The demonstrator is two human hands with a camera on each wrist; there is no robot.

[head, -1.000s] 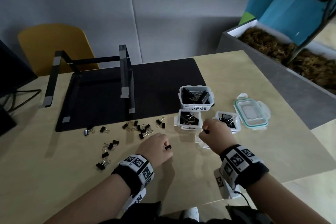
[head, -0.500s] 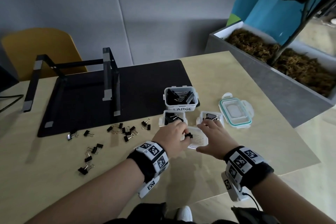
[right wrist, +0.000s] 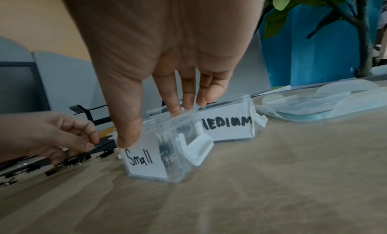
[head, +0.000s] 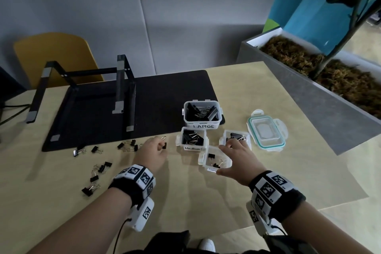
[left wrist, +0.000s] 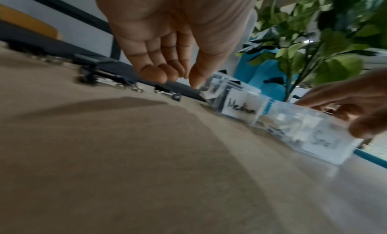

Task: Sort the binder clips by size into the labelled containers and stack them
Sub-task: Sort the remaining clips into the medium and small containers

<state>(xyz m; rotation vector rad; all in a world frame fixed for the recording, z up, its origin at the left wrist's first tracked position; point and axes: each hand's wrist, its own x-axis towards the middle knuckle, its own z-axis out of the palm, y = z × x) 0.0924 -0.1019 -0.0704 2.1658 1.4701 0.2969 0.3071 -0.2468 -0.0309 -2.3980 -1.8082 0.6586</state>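
My right hand grips the clear container labelled Small, thumb on its front and fingers on its back rim. It holds a few small black clips. My left hand hovers at the mat's front edge with loosely curled fingers right beside a small binder clip. In the left wrist view nothing shows between thumb and fingers. Behind stand a Medium container, a second Medium container and the Large container, all with black clips inside.
Several loose clips lie along the black mat, with more to the left. A teal-rimmed lid lies right of the containers. A black stand sits on the mat. A grey planter borders the table's right side.
My left hand left the Small container and moved left to the loose clips by the mat. My right hand stayed on the Small container, which now shows clips inside.
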